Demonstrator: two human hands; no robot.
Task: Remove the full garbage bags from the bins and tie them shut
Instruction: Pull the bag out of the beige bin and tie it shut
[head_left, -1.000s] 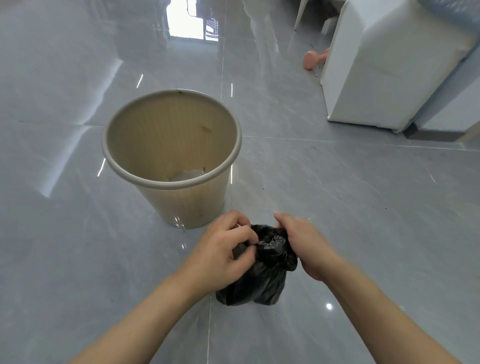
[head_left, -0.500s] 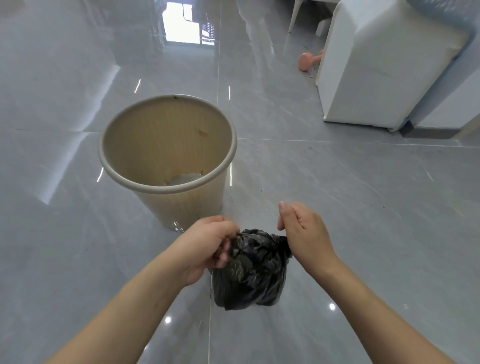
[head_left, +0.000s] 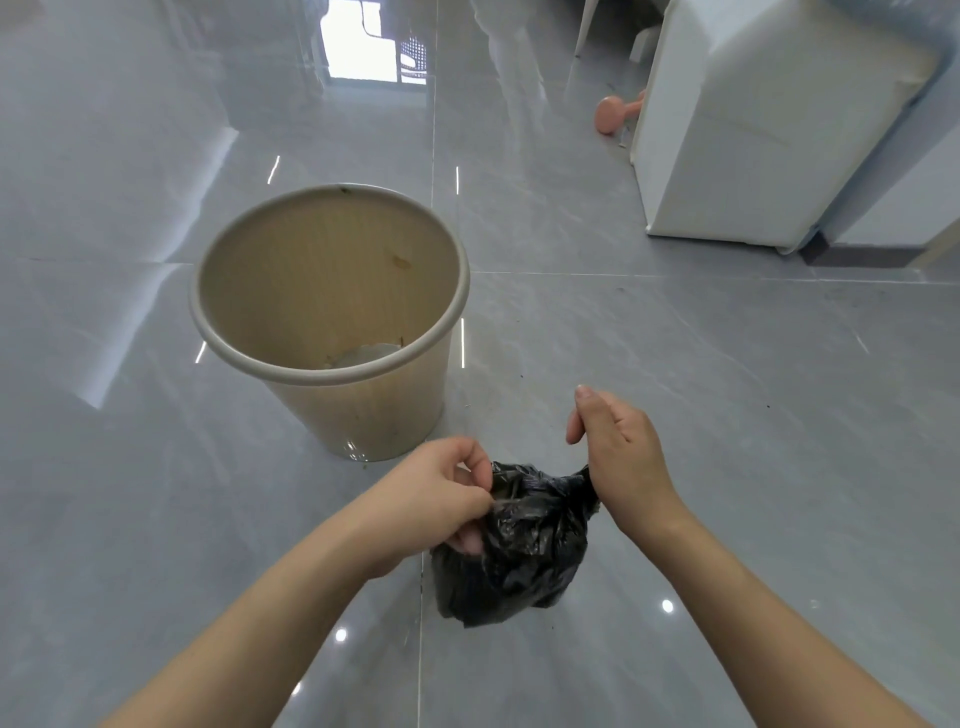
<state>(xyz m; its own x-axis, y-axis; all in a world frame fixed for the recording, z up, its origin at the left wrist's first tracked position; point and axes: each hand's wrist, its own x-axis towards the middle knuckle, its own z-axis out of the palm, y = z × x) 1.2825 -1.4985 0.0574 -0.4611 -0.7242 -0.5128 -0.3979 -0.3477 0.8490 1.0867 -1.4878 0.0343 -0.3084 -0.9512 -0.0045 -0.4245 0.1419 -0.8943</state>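
Left hand (head_left: 441, 499) pinches the bag (head_left: 519, 551) top on its left side, fingers curled into the plastic. Right hand (head_left: 621, 457) grips a twisted corner of the bag on the right side; its index finger sticks out, the rest curl under. Bag is black, small, bunched, held between both hands above the floor (head_left: 727, 415). Bin (head_left: 332, 291), beige and unlined, stands just beyond the left hand. White cabinet (head_left: 753, 130) far right.

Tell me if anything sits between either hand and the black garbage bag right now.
Nothing visible does. The left hand pinches the gathered plastic at the top left of the black garbage bag, and the right hand grips a twisted tail of it at the top right. The beige bin stands apart, behind them.
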